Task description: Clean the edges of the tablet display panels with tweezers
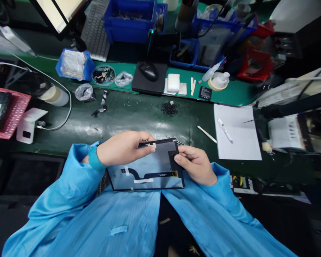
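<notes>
A tablet display panel [157,162] is held close to my body, over the near edge of the bench, with its back facing me. A dark flex cable and white tape strips run across its lower part. My left hand [125,148] grips its far edge, the thumb lying on the back near a light piece of tape. At the right edge my right hand [196,164] pinches the panel, thumb on top and the other fingers partly hidden behind. A thin metal tool shows just behind the panel near the right fingers; whether it is held I cannot tell.
Black scraps [169,109] lie in a pile on the green bench. A notebook [238,139] with a pen [225,131] and a wooden stick [207,134] lie to the right. Blue bins [131,28] stand at the back; a pink bubble bag [14,114] is far left.
</notes>
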{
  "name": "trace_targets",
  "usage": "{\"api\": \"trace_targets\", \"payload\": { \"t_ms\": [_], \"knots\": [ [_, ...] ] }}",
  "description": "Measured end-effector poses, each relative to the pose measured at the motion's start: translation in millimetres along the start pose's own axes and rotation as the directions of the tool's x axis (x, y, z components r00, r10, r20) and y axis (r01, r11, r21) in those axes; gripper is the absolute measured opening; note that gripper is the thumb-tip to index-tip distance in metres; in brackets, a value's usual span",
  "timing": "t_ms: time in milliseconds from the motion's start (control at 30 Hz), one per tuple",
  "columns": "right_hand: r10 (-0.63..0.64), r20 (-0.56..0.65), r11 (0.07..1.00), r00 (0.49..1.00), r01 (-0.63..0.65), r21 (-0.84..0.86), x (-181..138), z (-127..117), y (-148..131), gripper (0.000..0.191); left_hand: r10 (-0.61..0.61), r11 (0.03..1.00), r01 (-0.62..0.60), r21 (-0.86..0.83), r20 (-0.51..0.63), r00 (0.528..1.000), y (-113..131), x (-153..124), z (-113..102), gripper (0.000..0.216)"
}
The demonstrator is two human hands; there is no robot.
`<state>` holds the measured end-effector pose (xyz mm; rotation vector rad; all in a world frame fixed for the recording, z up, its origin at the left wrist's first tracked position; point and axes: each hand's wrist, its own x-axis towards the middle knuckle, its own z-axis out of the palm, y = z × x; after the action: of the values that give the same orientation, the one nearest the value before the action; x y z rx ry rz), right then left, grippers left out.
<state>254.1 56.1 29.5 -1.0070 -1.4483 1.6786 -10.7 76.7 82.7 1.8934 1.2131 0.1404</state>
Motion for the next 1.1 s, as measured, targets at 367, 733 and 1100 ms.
{"api": "trace_targets", "payload": {
  "t_ms": [367, 733, 1100],
  "knots": [
    [0.003, -0.010, 0.999, 1.000, -0.003, 0.037, -1, -1, 3, 0.018, 0.007, 0.998, -0.006, -0.058, 0.009, 1.000, -2, 0, -2, 0.027],
    [0.047, -0.014, 0.998, 0.999, -0.046, 0.030, -4, 3, 2, 0.022, 0.014, 0.992, -0.009, -0.124, 0.040, 0.999, -5, 2, -1, 0.030],
    [0.030, 0.017, 0.999, 0.999, -0.031, 0.034, -6, 5, -6, 0.023, 0.022, 0.970, -0.001, -0.243, 0.082, 0.996, -13, 7, 5, 0.032]
  ]
}}
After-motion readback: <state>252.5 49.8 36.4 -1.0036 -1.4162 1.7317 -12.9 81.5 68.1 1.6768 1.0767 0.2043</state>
